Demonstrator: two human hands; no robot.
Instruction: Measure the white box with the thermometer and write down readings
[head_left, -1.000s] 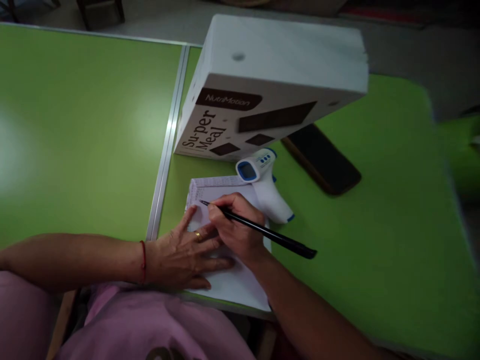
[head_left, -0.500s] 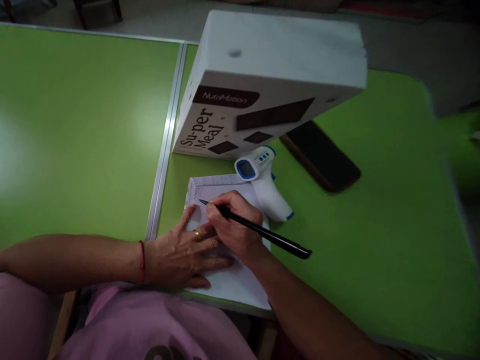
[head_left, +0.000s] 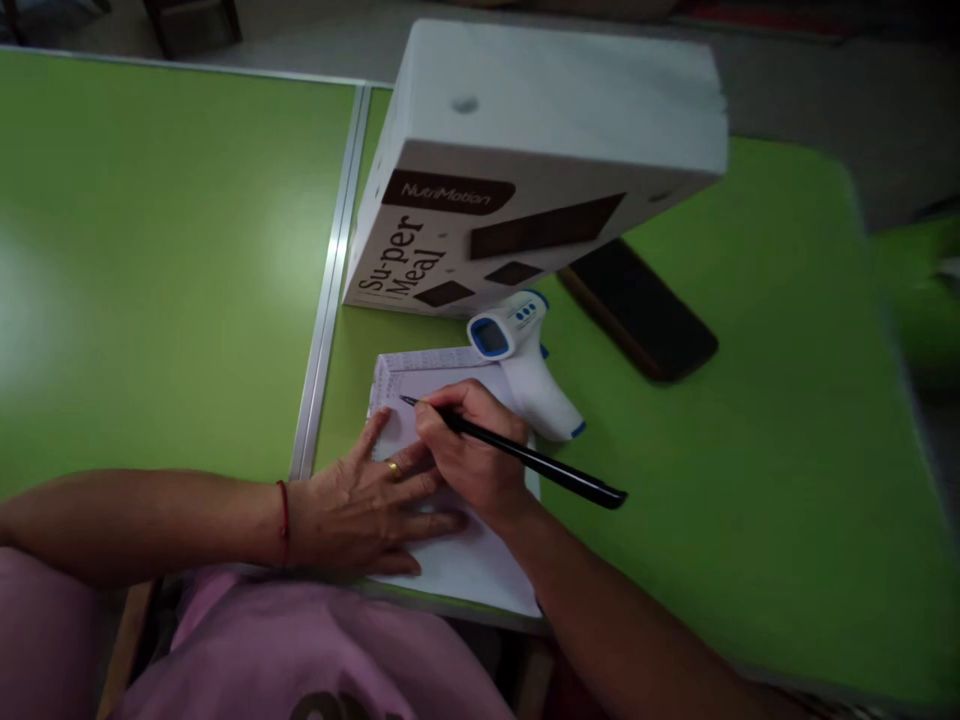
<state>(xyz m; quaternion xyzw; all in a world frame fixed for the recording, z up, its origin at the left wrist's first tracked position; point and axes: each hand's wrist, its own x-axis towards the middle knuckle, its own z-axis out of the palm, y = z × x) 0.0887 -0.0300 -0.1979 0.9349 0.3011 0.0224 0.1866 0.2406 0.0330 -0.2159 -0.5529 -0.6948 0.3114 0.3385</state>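
Black pen [head_left: 536,461] in your right hand [head_left: 476,440], tip at the upper left of the notebook [head_left: 480,573] page, near some small writing.
You've got it pinched between thumb and fingers, while your left hand [head_left: 375,510] lies flat on the paper, fingers spread, gripping nothing. White thermometer [head_left: 544,395] overlaps the page's upper right, NutriMotion box [head_left: 562,100] stands just behind, dark phone [head_left: 645,310] lies off right on the green table [head_left: 787,500].

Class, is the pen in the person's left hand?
No, the right hand grips the black pen, while the left hand lies spread on the paper.
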